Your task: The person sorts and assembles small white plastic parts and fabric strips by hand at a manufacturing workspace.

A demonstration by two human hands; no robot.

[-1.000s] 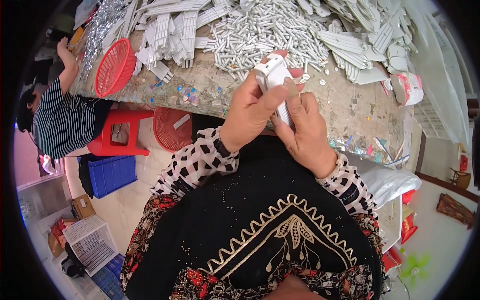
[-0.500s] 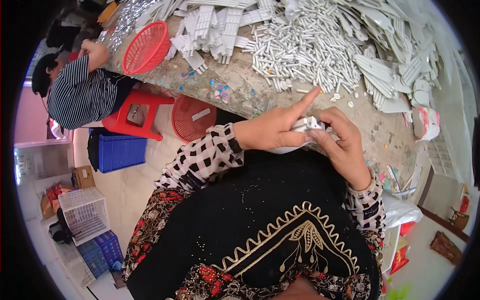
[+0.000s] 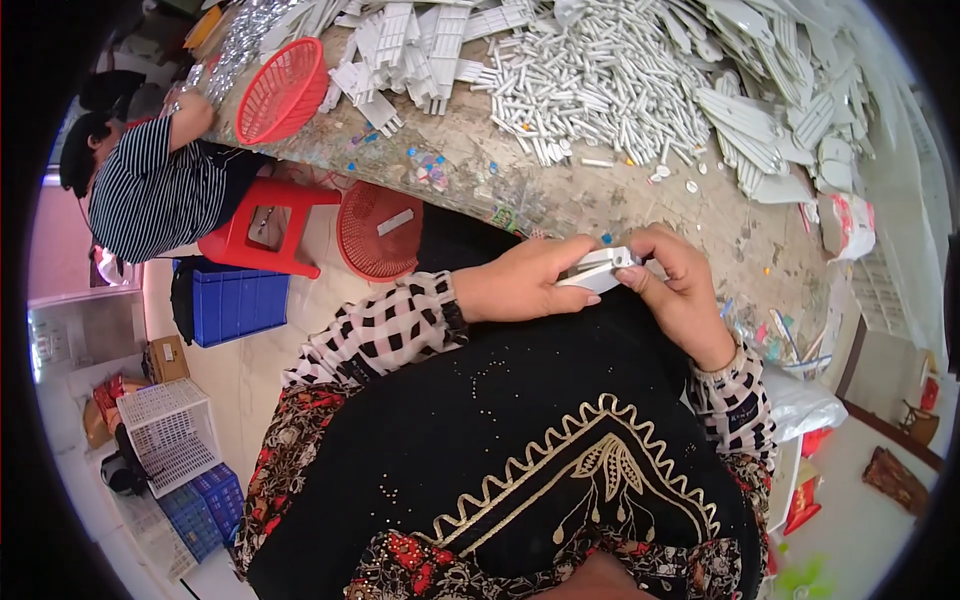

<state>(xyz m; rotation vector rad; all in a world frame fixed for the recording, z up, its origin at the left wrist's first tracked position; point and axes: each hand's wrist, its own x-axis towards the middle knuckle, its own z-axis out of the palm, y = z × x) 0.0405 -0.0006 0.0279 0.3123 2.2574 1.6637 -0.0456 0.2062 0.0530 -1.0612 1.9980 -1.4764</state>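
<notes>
A white moulded plastic part (image 3: 600, 273) is between my two hands, just off the near edge of the table. My left hand (image 3: 515, 283) is closed around its left end, thumb along the near side. At the right end, the thumb and forefinger of my right hand (image 3: 688, 300) pinch the part; whether a smaller piece sits between those fingertips I cannot tell. Beyond my hands, a heap of short white plastic rods (image 3: 600, 85) covers the table, with several small white discs (image 3: 662, 172) at its near edge.
The worktable (image 3: 600, 205) also carries slatted white panels (image 3: 440, 55), flat white parts (image 3: 760, 150) and a red basket (image 3: 282, 92). Another red basket (image 3: 378, 240) stands left below the table, near a red stool (image 3: 262, 225), a blue crate (image 3: 238, 303) and a seated person (image 3: 160, 190).
My left forefinger, stretched out before, now lies bent along the white part. The left hand has shifted slightly left and nearer to me, and more of the part shows.
</notes>
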